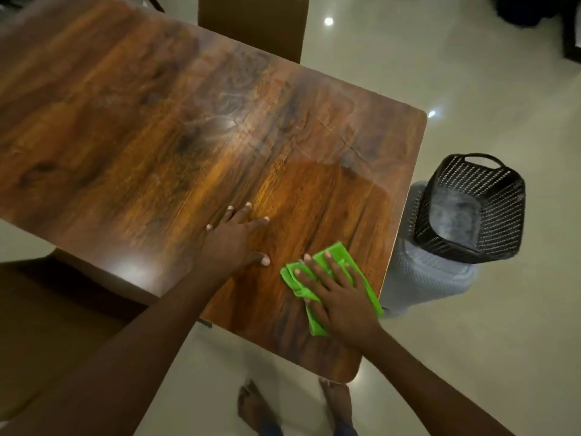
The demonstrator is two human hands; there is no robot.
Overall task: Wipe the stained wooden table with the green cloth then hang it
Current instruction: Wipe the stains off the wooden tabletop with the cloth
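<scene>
At the bottom edge, two bare feet (333, 404) on the pale floor (471, 341) are partly cut off by the frame and blurred. Just above, the right hand (336, 294) lies flat on the folded green cloth (355, 272), fingers (314, 269) spread and pressing down, hiding the cloth's middle; the cloth sits on the tabletop (157, 136) near its lower-right corner. The left hand (235, 237) rests beside it, flat on bare wood, fingers splayed, holding nothing. Pale hazy smears cover the tabletop's centre. Right of the table, a black mesh basket (471, 209) stands on something grey that is hard to identify. A chair (251, 23) at the top is cropped.
</scene>
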